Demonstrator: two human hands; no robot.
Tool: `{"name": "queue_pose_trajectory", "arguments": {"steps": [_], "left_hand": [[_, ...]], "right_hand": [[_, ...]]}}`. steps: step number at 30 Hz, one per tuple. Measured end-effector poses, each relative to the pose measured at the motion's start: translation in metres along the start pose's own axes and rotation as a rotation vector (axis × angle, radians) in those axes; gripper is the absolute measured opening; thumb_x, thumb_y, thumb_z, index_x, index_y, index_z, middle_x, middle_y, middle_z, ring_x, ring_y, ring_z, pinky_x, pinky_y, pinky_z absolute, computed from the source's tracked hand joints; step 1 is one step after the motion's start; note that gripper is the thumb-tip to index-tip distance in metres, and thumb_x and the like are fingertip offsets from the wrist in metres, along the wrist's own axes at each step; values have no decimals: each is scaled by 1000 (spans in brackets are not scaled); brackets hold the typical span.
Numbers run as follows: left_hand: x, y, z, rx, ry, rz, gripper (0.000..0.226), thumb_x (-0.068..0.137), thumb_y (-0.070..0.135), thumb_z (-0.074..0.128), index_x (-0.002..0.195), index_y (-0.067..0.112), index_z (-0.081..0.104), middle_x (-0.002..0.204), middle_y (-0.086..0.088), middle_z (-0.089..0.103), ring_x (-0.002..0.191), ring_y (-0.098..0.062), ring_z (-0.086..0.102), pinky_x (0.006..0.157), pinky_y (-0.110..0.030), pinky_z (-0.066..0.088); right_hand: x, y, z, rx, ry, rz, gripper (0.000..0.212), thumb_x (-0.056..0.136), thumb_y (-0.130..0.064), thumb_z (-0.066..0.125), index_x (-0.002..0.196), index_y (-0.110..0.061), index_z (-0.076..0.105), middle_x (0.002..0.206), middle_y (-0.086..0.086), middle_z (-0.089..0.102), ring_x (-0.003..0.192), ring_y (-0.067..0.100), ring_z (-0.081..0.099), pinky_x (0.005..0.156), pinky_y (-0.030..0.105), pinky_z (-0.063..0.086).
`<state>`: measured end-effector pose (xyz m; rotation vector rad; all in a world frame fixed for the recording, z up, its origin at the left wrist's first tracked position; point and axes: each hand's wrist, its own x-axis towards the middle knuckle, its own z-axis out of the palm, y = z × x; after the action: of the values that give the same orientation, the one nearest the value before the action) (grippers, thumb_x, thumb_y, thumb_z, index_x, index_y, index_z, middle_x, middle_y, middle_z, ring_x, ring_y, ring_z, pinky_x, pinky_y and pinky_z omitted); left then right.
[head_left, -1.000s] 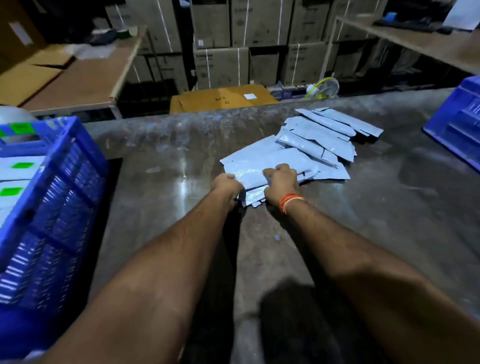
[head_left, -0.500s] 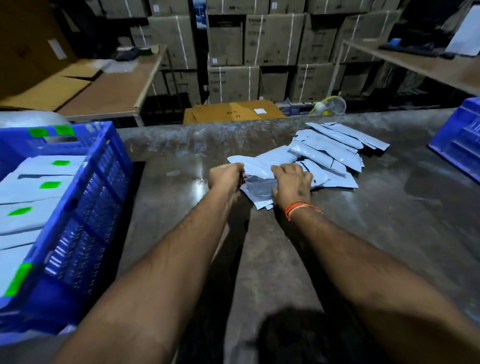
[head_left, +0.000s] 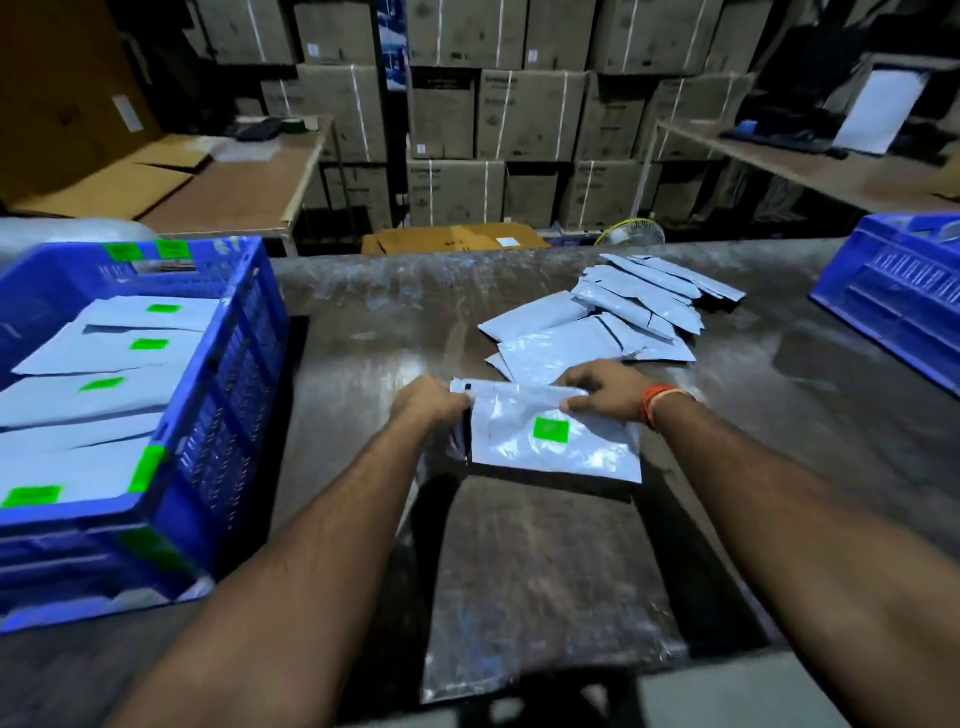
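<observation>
The person's left hand (head_left: 434, 410) has its fingers curled tight around the upper left corner of a grey mailer bag (head_left: 587, 457), and the right hand (head_left: 602, 389) pinches the bag's top edge further along, thumb and fingers closed on the plastic. Both hands therefore have hold of the same bag. It lies spread in front of the person over the worn metal table (head_left: 363, 338), its lower edge casting a shadow on the surface, so whether it rests flat or is slightly lifted cannot be told. A bright green label (head_left: 551, 430) sits near the middle of its upper face. An orange band (head_left: 655, 402) circles the right wrist. Just beyond the hands, a loose pile of similar grey bags (head_left: 613, 317) fans out across the table toward the far right, close to the held bag but apart from it. At the left edge of the table stands a blue crate (head_left: 228, 364) holding stacked bags (head_left: 104, 358), each showing a green label. A second blue crate (head_left: 893, 296) sits at the right, well apart from the hands. Behind the table a flat cardboard sheet (head_left: 457, 239) and a small fan (head_left: 628, 234) show, with strapped cartons (head_left: 524, 114) stacked against the back wall.
</observation>
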<state>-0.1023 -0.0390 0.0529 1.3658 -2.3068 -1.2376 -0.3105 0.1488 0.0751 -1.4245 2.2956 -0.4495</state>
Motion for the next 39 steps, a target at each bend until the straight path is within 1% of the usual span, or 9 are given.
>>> {"name": "queue_pose_trajectory", "arguments": {"steps": [3, 5, 7, 11, 14, 17, 20, 27, 39], "left_hand": [[-14, -21, 12, 113, -100, -94, 21, 71, 24, 79, 75, 8, 66, 86, -10, 72, 83, -24, 71, 69, -29, 54], [-22, -33, 22, 182, -87, -152, 29, 63, 20, 76, 89, 8, 70, 100, -12, 73, 89, -25, 70, 79, -35, 60], [-32, -41, 35, 299, 34, -154, 41, 69, 23, 68, 109, 14, 66, 121, -12, 63, 109, -30, 63, 91, -38, 56], [-64, -47, 68, 455, 262, 276, 40, 84, 23, 62, 122, 14, 55, 134, -8, 47, 123, -32, 44, 101, -42, 42], [-67, -51, 96, 450, 207, 547, 39, 92, 31, 47, 124, 9, 56, 137, -12, 51, 127, -34, 46, 107, -45, 39], [-69, -54, 114, 513, 123, 535, 51, 100, 34, 34, 144, 11, 45, 152, -13, 41, 143, -38, 31, 117, -50, 28], [-73, -52, 125, 582, 126, 522, 53, 104, 34, 31, 153, 15, 35, 161, -10, 29, 150, -39, 16, 121, -55, 18], [-68, -56, 133, 656, 53, 494, 55, 106, 41, 24, 158, 23, 25, 167, -5, 18, 154, -33, 9, 122, -53, 14], [-63, -58, 134, 708, 81, 459, 58, 103, 44, 15, 159, 33, 17, 169, 1, 11, 155, -26, 5, 122, -52, 8]], "right_hand": [[-9, 5, 33, -83, 2, 32, 25, 85, -21, 72, 110, -22, 73, 101, -5, 73, 96, 18, 68, 87, 29, 51], [-13, 7, 53, -105, 120, 56, 28, 81, -10, 71, 108, -15, 73, 99, 4, 74, 95, 26, 69, 82, 27, 49], [-17, 5, 71, -92, 291, 67, 34, 77, -4, 67, 110, -10, 73, 105, 12, 74, 99, 33, 68, 87, 31, 51], [-31, -7, 114, 32, 500, 101, 49, 79, -17, 52, 124, -8, 68, 124, 15, 67, 114, 35, 60, 103, 34, 40], [-42, -13, 136, -58, 441, 115, 62, 86, -36, 35, 141, -15, 54, 148, 10, 50, 138, 29, 43, 113, 44, 34], [-54, -7, 147, -206, 385, 125, 63, 94, -42, 24, 153, -23, 36, 162, -1, 29, 151, 18, 21, 114, 45, 25], [-59, -1, 149, -271, 379, 82, 59, 100, -40, 22, 156, -24, 27, 165, -2, 19, 153, 17, 12, 115, 45, 23], [-54, -8, 151, -297, 284, 20, 54, 106, -36, 28, 159, -24, 19, 167, -3, 7, 154, 15, 3, 119, 42, 18], [-49, 5, 159, -324, 250, 45, 58, 104, -44, 25, 159, -26, 17, 166, -4, 12, 154, 18, 5, 120, 42, 16]]}}
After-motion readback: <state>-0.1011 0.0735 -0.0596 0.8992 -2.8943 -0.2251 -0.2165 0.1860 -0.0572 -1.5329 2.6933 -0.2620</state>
